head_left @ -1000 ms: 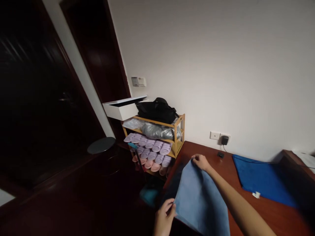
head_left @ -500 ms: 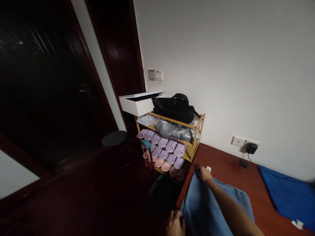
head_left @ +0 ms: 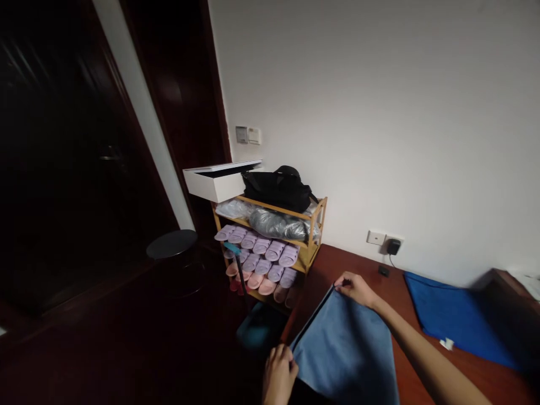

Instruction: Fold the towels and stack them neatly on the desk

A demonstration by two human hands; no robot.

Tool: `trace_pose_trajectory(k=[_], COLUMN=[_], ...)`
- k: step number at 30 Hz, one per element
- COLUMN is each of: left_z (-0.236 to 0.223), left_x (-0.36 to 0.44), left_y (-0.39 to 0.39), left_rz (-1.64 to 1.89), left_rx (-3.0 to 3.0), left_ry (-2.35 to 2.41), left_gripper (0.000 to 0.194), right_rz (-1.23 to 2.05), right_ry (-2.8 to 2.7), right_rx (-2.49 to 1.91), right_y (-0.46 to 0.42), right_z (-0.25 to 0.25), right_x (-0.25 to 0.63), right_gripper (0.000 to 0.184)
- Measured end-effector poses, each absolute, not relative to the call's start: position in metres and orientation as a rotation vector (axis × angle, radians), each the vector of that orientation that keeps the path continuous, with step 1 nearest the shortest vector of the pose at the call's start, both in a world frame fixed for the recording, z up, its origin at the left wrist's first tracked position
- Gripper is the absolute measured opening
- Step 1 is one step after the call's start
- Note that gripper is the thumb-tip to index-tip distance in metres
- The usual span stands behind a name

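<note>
- A white plaster wall (head_left: 379,112) fills the upper right, and a dark glossy wooden door (head_left: 63,169) stands in shadow on the left.
- A reddish-brown wooden surface (head_left: 354,264) runs from the lower right toward the wall, its near corner beside a bamboo shoe rack (head_left: 313,236).
- On the rack sit a white box (head_left: 215,187) with its lid raised, a soft black bag (head_left: 276,188), and a crinkled silver-grey package (head_left: 274,224); rows of lilac slippers (head_left: 261,246) and pink slippers (head_left: 266,287) fill the lower shelves.
- A round black stool (head_left: 171,243) stands left of the rack, on the dark floor.
- A bright blue mat (head_left: 458,320) lies flat near the far edge of the surface, with a small white tag (head_left: 447,343) at its near border.
- A pale blue cloth (head_left: 346,354) hangs in the air over the surface's near corner, soft and matte, with a dark line along its raised top edge.
- The left hand (head_left: 278,375) is low at one end of that edge, its fingers curled closed on the cloth.
- The right hand (head_left: 355,289) pinches the far end, arm stretched across the surface.
- Two pinches at opposite ends keep the edge straight and taut — a steady, even pull stops the fabric from sagging.
</note>
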State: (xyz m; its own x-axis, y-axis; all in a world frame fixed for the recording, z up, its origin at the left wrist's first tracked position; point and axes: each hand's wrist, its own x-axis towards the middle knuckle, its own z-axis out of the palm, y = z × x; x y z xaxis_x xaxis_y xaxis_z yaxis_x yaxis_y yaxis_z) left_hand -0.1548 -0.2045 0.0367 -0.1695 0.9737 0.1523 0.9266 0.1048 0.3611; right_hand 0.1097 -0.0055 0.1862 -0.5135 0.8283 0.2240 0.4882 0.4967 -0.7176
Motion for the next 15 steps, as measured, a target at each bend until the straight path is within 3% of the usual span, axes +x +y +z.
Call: trace_pose_trajectory(k=[6,11,15], left_z=[0.087,0.183,0.256], left_x=[-0.159,-0.144,-0.12], left_y=[-0.206,-0.212,-0.219], left_rz=[0.825,1.009,1.122], left_rx=[2.059,2.469,2.791], left_ry=[2.066,1.918,1.737], left_gripper=[0.019,0.019,0.024], right_rz=[0.8,0.755,0.624], right_ry=[-2.152,-2.004,-1.911], right_rx=[-1.001,-1.045,-1.093], right_y=[-0.077,-0.134,-0.181], right_z=[0.257,0.319,0.354], right_x=[0.185,0.253,0.297], right_gripper=[0.017,0.04,0.038])
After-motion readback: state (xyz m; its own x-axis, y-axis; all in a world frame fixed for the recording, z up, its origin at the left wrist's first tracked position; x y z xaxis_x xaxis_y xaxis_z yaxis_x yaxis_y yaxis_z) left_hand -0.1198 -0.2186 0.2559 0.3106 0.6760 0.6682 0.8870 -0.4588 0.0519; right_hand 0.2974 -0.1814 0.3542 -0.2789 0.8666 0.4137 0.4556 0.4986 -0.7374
